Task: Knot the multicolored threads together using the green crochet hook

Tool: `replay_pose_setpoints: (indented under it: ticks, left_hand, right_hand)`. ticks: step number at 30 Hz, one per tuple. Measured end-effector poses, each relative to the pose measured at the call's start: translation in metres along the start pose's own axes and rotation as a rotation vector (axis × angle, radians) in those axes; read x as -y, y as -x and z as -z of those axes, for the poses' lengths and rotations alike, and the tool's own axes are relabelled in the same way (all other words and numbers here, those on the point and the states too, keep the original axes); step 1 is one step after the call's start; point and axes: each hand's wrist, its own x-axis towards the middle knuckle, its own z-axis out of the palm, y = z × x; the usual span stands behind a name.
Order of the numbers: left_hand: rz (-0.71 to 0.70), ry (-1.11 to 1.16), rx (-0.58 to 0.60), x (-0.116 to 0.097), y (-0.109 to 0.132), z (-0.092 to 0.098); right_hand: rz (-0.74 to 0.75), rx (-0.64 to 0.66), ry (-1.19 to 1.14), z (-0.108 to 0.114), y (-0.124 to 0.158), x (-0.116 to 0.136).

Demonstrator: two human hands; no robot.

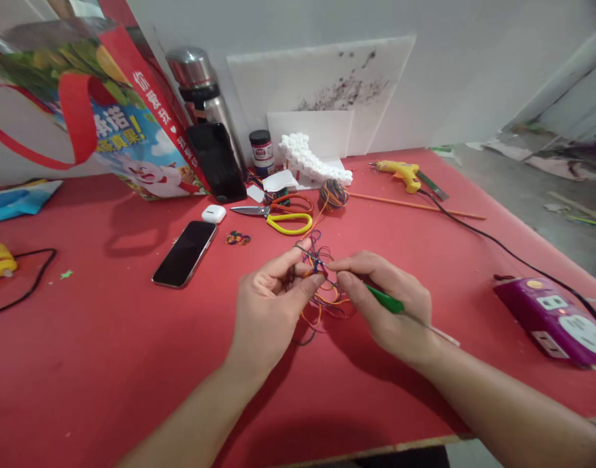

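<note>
Near the middle of the frame, both hands meet over a tangle of multicoloured thread (322, 286) lying on the red table (107, 364). The left hand (268, 305) pinches the thread, thumb and forefinger pressed together on the knot. The right hand (385, 305) is closed around a green-handled crochet hook (386, 300), its tip at the same knot. Loose strands trail down between the wrists. Just above sit a ball of thread (333, 193) and yellow-handled scissors (278, 218). Left of centre lies a dark phone (184, 253); at the right edge, a purple power strip (556, 318).
</note>
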Motion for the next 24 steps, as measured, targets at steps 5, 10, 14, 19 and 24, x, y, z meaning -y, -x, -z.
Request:
replay_pose_setpoints:
  ticks: [5, 10, 14, 19, 24]
  left_hand:
    - [0.090, 0.142, -0.009, 0.005, -0.001, -0.006]
    - [0.206, 0.161, 0.131, -0.010, -0.008, 0.003]
    - [0.203, 0.067, 0.204, -0.017, -0.011, 0.013]
    - [0.228, -0.042, 0.333, -0.021, -0.007, 0.015]
    - [0.275, -0.210, 0.373, -0.028, 0.001, 0.012]
  right_hand:
    - [0.185, -0.043, 0.131, -0.012, 0.010, -0.002]
    - [-0.031, -0.047, -0.188, -0.011, 0.010, -0.010]
    - [-0.380, 0.037, -0.753, -0.003, -0.003, -0.018]
    - [-0.524, 0.287, -0.951, 0.013, -0.019, -0.025]
    - [-0.522, 0.392, -0.895, 0.031, -0.024, -0.030]
